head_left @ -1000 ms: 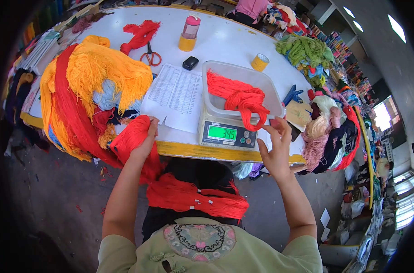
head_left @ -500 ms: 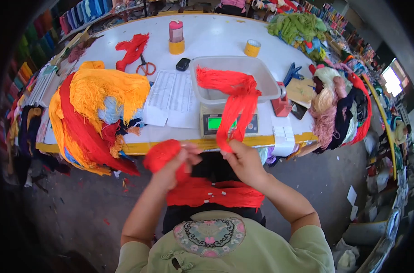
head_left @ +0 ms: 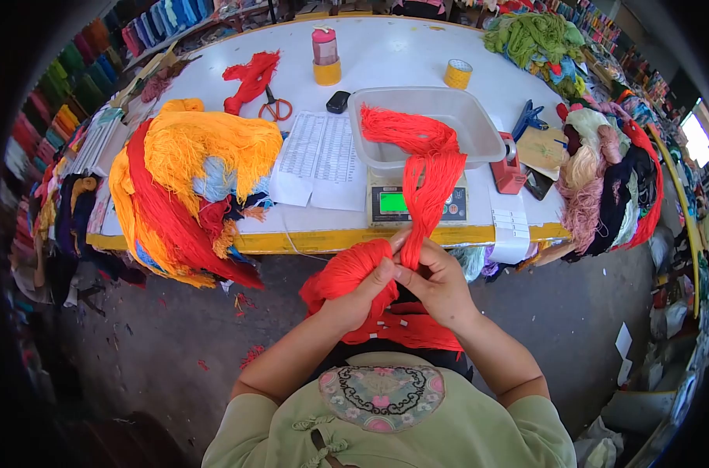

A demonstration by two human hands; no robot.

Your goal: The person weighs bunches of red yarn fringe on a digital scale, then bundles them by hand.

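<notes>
My left hand (head_left: 360, 295) is closed round a thick bundle of red yarn (head_left: 345, 273) just below the table edge. Beside it, my right hand (head_left: 438, 282) pinches the lower end of a red yarn hank (head_left: 431, 191). The thumbs of both hands almost touch. That hank runs up over the rim of a translucent plastic tub (head_left: 374, 164), with its frayed end inside. Under the tub is a digital scale (head_left: 457, 204) with a lit green display. More red yarn with small white tags (head_left: 424, 334) lies across my lap.
Yellow yarn (head_left: 214, 144) and red yarn hang over the table's left edge. Scissors (head_left: 276, 108), printed sheets (head_left: 311, 156), a black fob (head_left: 338, 101), a pink bottle (head_left: 324, 48) and tape (head_left: 458, 74) lie around. At right are a red tape dispenser (head_left: 509, 173) and mixed yarn (head_left: 588, 156).
My left hand has moved right with its red bundle, up against my right hand. The right hand is slightly lower and right in view. The camera view has shifted a little.
</notes>
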